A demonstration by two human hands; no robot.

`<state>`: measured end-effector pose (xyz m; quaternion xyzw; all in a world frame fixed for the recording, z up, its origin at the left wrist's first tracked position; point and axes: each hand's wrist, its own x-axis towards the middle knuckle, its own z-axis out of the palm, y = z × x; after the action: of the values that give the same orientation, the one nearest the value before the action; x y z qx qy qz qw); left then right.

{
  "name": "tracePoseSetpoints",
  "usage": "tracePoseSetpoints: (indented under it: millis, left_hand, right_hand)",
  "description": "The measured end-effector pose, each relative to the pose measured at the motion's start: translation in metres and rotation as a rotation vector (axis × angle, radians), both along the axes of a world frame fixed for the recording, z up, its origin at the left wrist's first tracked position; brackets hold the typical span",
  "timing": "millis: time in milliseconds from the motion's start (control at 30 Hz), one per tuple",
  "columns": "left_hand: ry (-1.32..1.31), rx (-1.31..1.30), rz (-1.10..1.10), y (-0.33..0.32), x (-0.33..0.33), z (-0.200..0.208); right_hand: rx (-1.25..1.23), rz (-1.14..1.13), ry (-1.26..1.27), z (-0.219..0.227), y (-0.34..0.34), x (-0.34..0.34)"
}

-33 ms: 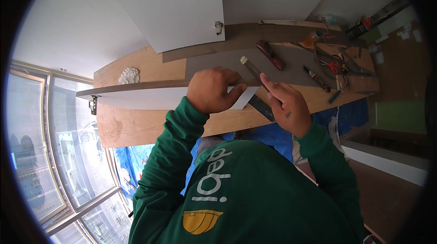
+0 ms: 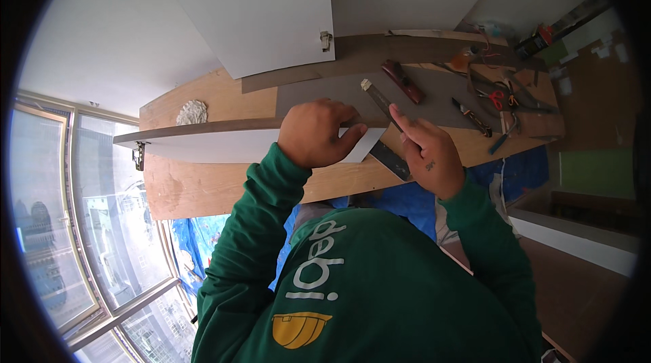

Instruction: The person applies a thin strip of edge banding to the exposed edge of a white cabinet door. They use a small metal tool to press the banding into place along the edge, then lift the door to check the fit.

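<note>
A long panel (image 2: 217, 147) with a white face and brown edge stands on its side across the wooden worktop, a metal hinge (image 2: 139, 155) at its left end. My left hand (image 2: 317, 134) is closed over its upper edge near the right end, thumb toward the white face. In my right hand (image 2: 432, 159) is a dark flat file (image 2: 380, 100), its pale, rough end pointing up and away to the left. The fingers wrap its near part, which is mostly hidden. Under that hand, a dark flat strip (image 2: 390, 161) lies by the panel's right end.
Behind the panel lie a dark red block-shaped tool (image 2: 402, 82), a knife (image 2: 472, 117) and red-handled scissors (image 2: 497, 99) among other tools. A white crumpled clump (image 2: 192, 112) sits at the left. A white cabinet door (image 2: 271, 17) hangs over the worktop (image 2: 203, 183). Windows (image 2: 115, 207) line the left.
The file and my right hand have shifted very slightly, the file's pale end a little up and to the right. My left hand and the panel look the same.
</note>
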<state>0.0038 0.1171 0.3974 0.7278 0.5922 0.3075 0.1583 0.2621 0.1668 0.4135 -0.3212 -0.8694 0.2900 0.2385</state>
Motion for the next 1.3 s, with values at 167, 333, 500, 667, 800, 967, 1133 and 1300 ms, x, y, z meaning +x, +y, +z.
tracePoseSetpoints:
  millis: [167,333,500,667,800,967,1133,1300]
  left_hand:
    - [0.025,0.012,-0.008,0.001,-0.001,0.001]
    - [0.036,-0.036,0.033,0.002,0.001,0.002]
    - [0.008,-0.001,0.022,0.001,0.001,0.000]
    - [-0.007,0.023,0.023,0.000,0.001,-0.001]
    - [-0.009,0.051,0.014,0.000,0.001,-0.002]
    - [0.019,0.052,0.014,0.002,0.001,-0.003]
    - [0.028,0.012,0.023,0.002,0.002,0.000]
    - [0.020,0.016,0.024,0.002,0.002,0.001]
  right_hand:
    - [0.018,0.062,0.018,-0.001,-0.003,0.000]
    - [0.007,0.017,0.043,-0.005,-0.006,-0.002]
    - [0.031,-0.021,0.010,-0.008,0.003,-0.005]
    - [0.014,-0.022,0.066,-0.007,0.005,-0.009]
    - [0.009,0.004,0.064,-0.006,0.000,-0.007]
    - [-0.005,-0.037,0.090,-0.013,0.003,-0.006]
    - [0.013,0.001,0.125,-0.022,-0.002,-0.004]
    - [0.021,-0.062,0.124,-0.024,0.005,-0.001]
